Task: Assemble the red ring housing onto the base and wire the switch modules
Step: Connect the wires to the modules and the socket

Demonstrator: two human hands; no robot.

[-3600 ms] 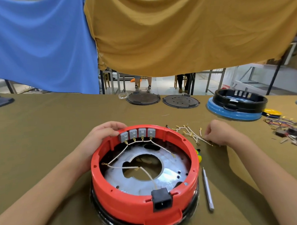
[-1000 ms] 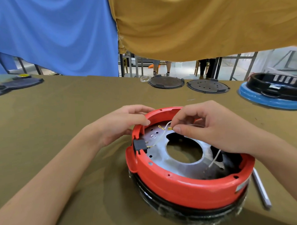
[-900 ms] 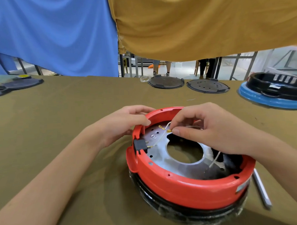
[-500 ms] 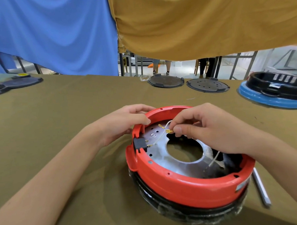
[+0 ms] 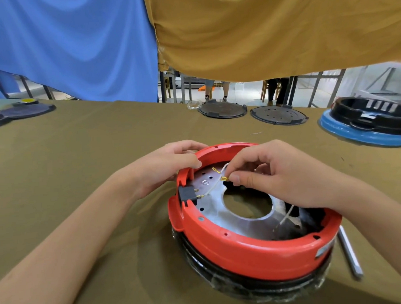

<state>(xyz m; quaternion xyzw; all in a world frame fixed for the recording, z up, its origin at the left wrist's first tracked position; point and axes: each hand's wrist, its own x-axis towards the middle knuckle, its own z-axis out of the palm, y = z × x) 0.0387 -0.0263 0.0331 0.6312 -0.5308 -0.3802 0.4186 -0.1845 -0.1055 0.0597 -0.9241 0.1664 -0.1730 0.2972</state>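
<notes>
Centre-right of the frame, the right hand (image 5: pixel 276 178) pinches a brass terminal (image 5: pixel 224 178) on a white wire (image 5: pixel 216 185) over the metal plate (image 5: pixel 220 210), while the left hand (image 5: pixel 168 163) grips the upper-left rim of the red ring housing (image 5: pixel 252 250), already seated on the black base (image 5: pixel 258 285). Risk now: that tiny terminal could slip or bend, or a tug could unseat the lead at the black socket (image 5: pixel 186 195) if the housing shifts

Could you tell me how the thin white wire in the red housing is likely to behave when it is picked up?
The white wire curves loosely, so it is probably floppy. It looks thin and probably light. Its brass terminal, pinched by the right hand, seems stiffer.
</notes>
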